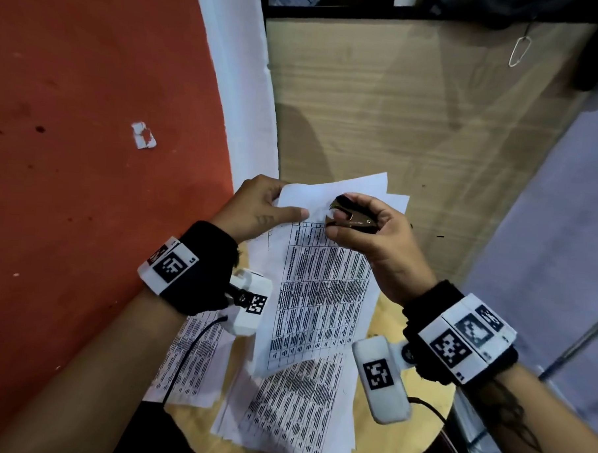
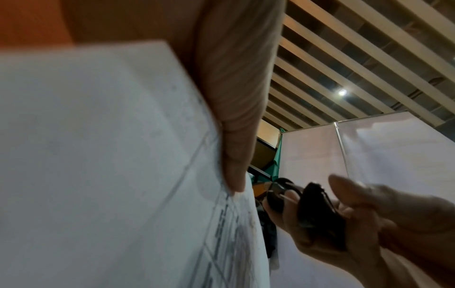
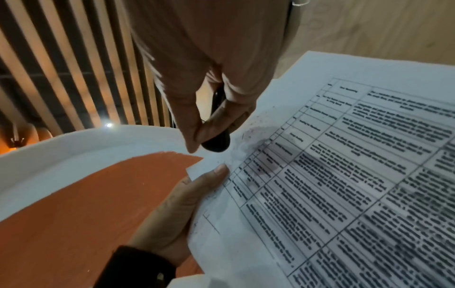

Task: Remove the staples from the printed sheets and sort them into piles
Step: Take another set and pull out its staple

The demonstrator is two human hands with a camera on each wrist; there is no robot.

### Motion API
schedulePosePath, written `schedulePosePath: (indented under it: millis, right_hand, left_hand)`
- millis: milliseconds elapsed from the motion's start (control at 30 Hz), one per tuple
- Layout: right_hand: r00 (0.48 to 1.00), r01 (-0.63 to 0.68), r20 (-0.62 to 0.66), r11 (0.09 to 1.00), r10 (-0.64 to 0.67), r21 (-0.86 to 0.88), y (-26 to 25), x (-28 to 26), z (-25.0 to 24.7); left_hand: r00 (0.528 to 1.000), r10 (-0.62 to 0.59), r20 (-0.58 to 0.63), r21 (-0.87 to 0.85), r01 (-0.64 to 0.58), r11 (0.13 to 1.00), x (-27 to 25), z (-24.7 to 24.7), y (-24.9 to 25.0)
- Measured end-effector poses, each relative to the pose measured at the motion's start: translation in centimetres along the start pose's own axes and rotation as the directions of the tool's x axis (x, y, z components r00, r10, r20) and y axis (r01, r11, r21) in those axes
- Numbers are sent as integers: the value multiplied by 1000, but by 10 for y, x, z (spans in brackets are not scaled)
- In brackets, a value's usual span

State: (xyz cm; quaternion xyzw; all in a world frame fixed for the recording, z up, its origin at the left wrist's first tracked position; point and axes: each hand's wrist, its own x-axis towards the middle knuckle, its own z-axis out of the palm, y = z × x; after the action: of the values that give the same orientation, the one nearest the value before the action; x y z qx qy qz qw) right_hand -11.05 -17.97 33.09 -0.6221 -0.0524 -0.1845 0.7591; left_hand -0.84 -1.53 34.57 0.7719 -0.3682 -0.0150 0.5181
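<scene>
Printed sheets (image 1: pixel 322 282) held up between both hands: left hand (image 1: pixel 260 207) pinches top-left corner, right hand (image 1: pixel 376 236) grips staple remover (image 1: pixel 351 218) at the top edge just beside it.

Left hand's thumb (image 2: pixel 236 120) presses flat on white printed sheet with table lines (image 2: pixel 110 175), filling left side. Right hand (image 2: pixel 364 220) lower right grips black metal staple remover (image 2: pixel 312 206), just beside the sheet edge. Slatted ceiling (image 2: pixel 357 58) above.

The head camera looks down from above at the printed sheets (image 1: pixel 322 296). Both wrist cameras sit very close and tilt up. All three share the sheets' top corner.
</scene>
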Motion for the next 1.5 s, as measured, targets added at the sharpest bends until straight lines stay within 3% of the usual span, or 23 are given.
schedulePosePath:
  millis: [67,133,167,233,333,533,700,900,1200,1500]
  right_hand:
    - [1000,20,25,998,-19,-66,2,0,1]
    - [990,138,28,946,-136,-292,3,0,1]
    - [971,232,45,867,-237,-441,2,0,1]
    - [893,414,178,598,-414,-686,1,1,2]
    - [805,516,351,273,-477,-812,-3,3,2]
    - [705,625,572,-15,-420,-781,-12,7,3]
    - [678,662,648,-96,-347,-743,-14,14,2]
    - [647,705,695,-101,-313,-702,-16,20,-3]
    - [576,733,741,-182,-345,-655,-21,19,-3]
    - [557,733,765,-242,-324,-636,-20,21,0]
  left_hand:
    - [1000,-10,7,-8,10,1000,-2,0,2]
    - [999,-24,25,-19,24,1000,-3,-1,3]
    - [999,-29,36,-27,30,999,-4,-1,5]
    - [998,-40,57,-28,42,999,-5,-3,6]
    - [995,-38,96,-19,40,999,-6,-5,9]
    - [986,-41,159,-8,43,999,-5,-5,16]
    - [983,-36,182,-23,41,999,-3,-4,18]
    - [985,-22,169,-25,27,999,0,-2,17]
    - [985,3,173,-9,-2,1000,1,-1,21]
    - [985,48,165,1,-48,999,1,0,18]
